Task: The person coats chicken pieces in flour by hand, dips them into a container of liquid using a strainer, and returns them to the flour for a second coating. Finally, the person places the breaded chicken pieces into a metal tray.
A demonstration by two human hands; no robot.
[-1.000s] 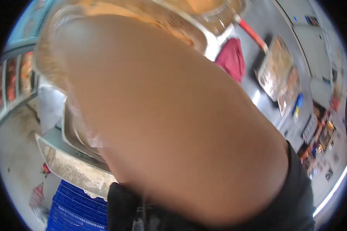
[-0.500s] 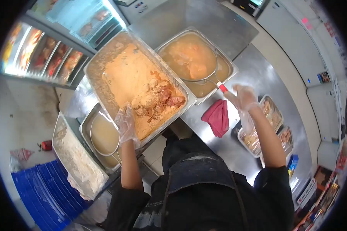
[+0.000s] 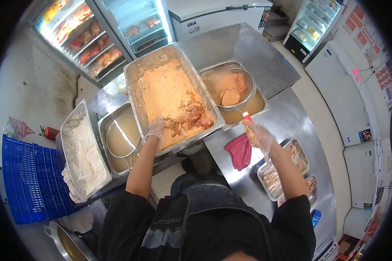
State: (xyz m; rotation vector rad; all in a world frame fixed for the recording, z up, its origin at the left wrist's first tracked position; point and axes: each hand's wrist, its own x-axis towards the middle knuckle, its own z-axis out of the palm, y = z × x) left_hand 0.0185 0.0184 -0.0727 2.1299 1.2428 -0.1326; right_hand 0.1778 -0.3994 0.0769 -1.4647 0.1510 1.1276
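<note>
My right hand [image 3: 258, 135], in a clear plastic glove, grips the red handle [image 3: 247, 116] of a round strainer. Pieces of raw meat [image 3: 233, 90] sit in that strainer, over a steel tray of cloudy liquid [image 3: 262, 102]. My left hand [image 3: 154, 132], also gloved, is at the near left edge of a large steel pan [image 3: 132, 89]. Orange flour [image 3: 167, 87] fills the pan, with coated reddish meat [image 3: 196, 119] near its right front corner. The left fingertips are partly hidden against the flour.
Left of the pan are a second strainer over liquid [image 3: 123, 135] and a bin of white flour [image 3: 86, 152]. A pink cloth [image 3: 239, 152] and wrapped meat trays [image 3: 272, 180] lie on the right. A blue crate [image 3: 35, 178] is at far left.
The view has shifted. The strainer's meat now shows above the liquid, more clearly than before. My right hand's fingers have closed more around the handle. My left hand stays by the pan's near edge.
</note>
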